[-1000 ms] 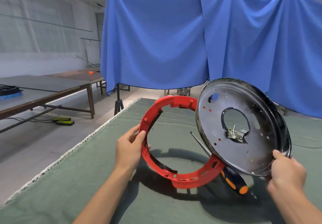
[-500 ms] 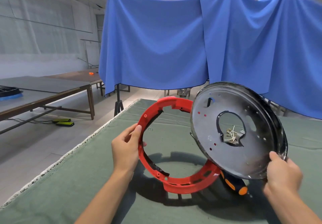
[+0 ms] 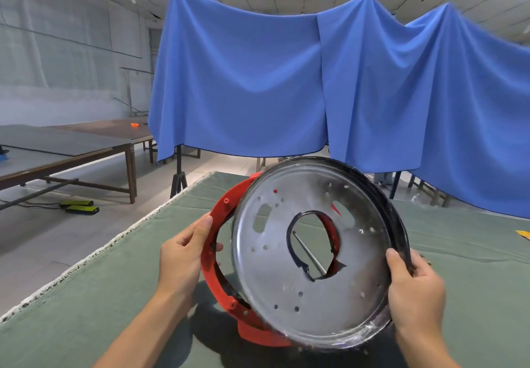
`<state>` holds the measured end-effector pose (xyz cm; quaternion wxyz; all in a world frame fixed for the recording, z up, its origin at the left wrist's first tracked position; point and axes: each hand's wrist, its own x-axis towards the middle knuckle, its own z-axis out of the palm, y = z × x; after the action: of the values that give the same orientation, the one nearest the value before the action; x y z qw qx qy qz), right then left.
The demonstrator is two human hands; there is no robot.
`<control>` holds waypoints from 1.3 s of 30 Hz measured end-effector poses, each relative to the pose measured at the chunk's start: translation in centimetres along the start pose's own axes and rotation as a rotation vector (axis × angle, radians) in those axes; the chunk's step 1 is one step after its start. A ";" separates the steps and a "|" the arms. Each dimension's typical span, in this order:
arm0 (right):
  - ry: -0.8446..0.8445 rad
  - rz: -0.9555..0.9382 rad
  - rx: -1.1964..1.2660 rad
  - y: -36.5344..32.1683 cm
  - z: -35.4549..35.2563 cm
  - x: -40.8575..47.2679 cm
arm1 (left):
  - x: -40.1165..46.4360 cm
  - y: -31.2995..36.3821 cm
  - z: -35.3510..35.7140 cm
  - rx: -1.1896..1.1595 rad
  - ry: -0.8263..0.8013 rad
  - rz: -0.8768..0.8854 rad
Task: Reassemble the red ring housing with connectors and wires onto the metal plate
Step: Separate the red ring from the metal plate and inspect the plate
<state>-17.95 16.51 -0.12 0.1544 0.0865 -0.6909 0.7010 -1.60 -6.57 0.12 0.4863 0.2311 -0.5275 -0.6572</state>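
Blue drapes [image 3: 243,81] behind; left hand [image 3: 183,256] grips red ring [image 3: 213,256], right hand [image 3: 413,287] grips metal plate [image 3: 272,267] covering it.

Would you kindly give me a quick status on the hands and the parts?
Left hand grips red ring housing. Right hand grips metal plate rim. Plate overlaps ring, not seated. Screwdriver shaft visible through plate's hole.

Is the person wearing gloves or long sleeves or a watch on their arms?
No. Both arms are bare as far as the picture shows, with no sleeves in sight. The left hand and the right hand have no gloves. No watch, bracelet or ring shows on either wrist or on the fingers in view. The fingernails look short and plain.
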 end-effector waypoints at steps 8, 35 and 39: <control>-0.067 -0.083 0.019 -0.7 0.3 -0.9 | -1.0 1.1 0.7 -0.130 -0.081 -0.096; -0.096 0.109 0.003 -1.8 2.1 0.4 | -1.1 0.9 1.4 -0.295 -0.232 -0.155; -0.193 0.239 -0.028 -2.1 2.9 0.9 | -1.1 0.9 1.5 -0.281 -0.200 -0.123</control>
<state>-18.36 13.68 2.20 0.0040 0.0683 -0.7175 0.6932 -1.98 -4.84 1.17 0.4176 0.1263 -0.4610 -0.7728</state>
